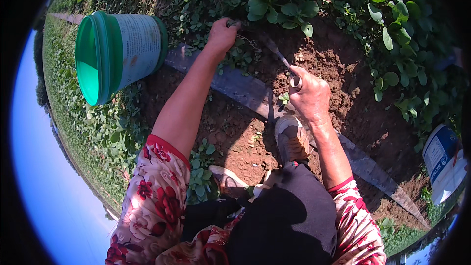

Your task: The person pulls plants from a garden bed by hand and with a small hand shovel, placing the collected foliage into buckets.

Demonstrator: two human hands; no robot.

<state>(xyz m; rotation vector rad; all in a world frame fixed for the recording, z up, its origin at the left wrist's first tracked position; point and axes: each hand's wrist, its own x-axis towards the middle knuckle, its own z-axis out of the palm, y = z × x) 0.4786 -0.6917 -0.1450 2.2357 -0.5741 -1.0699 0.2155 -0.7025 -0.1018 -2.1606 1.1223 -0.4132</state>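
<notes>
My left hand (224,34) is closed low among small weeds (240,56) at the edge of the leafy plants. What its fingers grip is hidden; thin pale stems or roots (251,43) show beside it. In my right hand (310,93) is a hand digging tool (278,53) with a slim metal shaft and a round handle end. Its working end reaches into shaded soil just right of my left hand, and its tip is hard to make out. Broad-leaved green plants (289,10) grow right beyond both hands.
A white bucket with a green rim (140,44) lies tipped at the left, its mouth facing left. A dark flat strip (240,88) crosses the soil diagonally. My shoes (292,137) are by it. A white and blue bucket (441,162) sits at the far right.
</notes>
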